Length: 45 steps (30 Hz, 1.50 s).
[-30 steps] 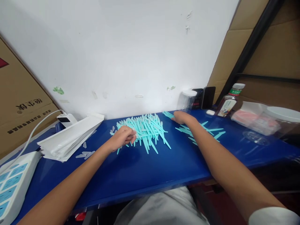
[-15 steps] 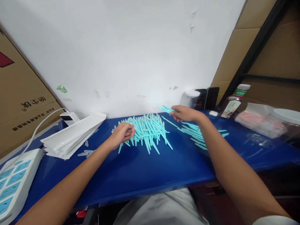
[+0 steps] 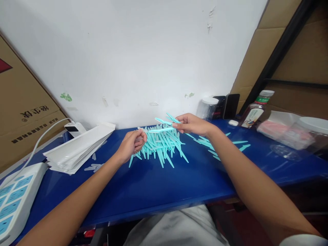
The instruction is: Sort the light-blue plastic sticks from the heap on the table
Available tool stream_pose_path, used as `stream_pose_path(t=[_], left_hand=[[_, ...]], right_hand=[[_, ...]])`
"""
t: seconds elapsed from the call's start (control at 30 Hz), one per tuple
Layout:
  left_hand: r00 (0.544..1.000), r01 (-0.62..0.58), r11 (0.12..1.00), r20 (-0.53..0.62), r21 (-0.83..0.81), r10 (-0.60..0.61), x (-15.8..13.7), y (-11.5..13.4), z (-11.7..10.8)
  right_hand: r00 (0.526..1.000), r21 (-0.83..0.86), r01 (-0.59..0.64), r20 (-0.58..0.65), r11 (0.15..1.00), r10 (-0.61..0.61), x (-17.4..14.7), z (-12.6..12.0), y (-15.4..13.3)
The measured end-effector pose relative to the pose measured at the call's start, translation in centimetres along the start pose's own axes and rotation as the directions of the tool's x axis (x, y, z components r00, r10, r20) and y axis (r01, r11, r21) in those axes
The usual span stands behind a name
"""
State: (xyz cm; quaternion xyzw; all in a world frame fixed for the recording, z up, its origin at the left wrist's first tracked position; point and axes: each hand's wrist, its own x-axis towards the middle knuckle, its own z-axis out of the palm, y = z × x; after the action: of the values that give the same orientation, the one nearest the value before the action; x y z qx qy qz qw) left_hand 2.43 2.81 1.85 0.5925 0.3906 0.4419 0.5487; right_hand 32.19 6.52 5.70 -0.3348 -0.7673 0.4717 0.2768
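Note:
My right hand [image 3: 188, 123] is closed on several turquoise eyebrow razors [image 3: 162, 130], whose blade ends fan out to the left, above the pile. Below them lies a dense heap of turquoise razors [image 3: 164, 147] on the blue table. My left hand [image 3: 132, 145] is at the heap's left edge, its fingers curled in a pinch. A small pale, see-through piece like a blade cap [image 3: 139, 129] shows at its fingertips. Under and beside my right forearm is a looser group of turquoise razors [image 3: 238, 142]. Loose clear caps [image 3: 94, 167] lie left of my left hand.
White paper sleeves [image 3: 79, 148] are stacked at the left, near a white power strip [image 3: 23, 198] and a small cabled device [image 3: 74, 129]. A clear jar [image 3: 207, 108], dark phones [image 3: 231, 106], a bottle [image 3: 256, 109] and a pink-filled bag [image 3: 284, 131] stand along the right. A white wall closes the back.
My right hand has moved left and closer to my left hand, carrying the razors over the heap. Their blade ends are now spread apart. My left hand has turned slightly and stayed near the heap.

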Motion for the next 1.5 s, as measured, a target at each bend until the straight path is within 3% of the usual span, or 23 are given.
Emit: stream_pose_path(t=[0.33, 0.77, 1.27, 1.5], left_hand=[[0.998, -0.030, 0.999, -0.058, 0.020, 0.031, 0.0, -0.1, 0.3], [0.993, -0.020, 0.998, -0.120, -0.067, 0.012, -0.3, 0.0, 0.8], [0.985, -0.077, 0.996, -0.157, -0.048, 0.068, -0.3, -0.1, 0.8], [0.991, -0.044, 0.999, -0.130, -0.019, 0.041, -0.3, -0.4, 1.3]], right_hand=[[0.997, -0.030, 0.020, -0.070, 0.999, -0.022, 0.3, 1.0, 0.0], [0.963, -0.108, 0.140, -0.217, 0.984, -0.161, 0.5, 2.1, -0.2], [0.950, -0.103, 0.190, -0.231, 0.976, -0.209, 0.8, 2.5, -0.1], [0.947, -0.109, 0.220, -0.215, 0.969, -0.239, 1.2, 2.8, 0.3]])
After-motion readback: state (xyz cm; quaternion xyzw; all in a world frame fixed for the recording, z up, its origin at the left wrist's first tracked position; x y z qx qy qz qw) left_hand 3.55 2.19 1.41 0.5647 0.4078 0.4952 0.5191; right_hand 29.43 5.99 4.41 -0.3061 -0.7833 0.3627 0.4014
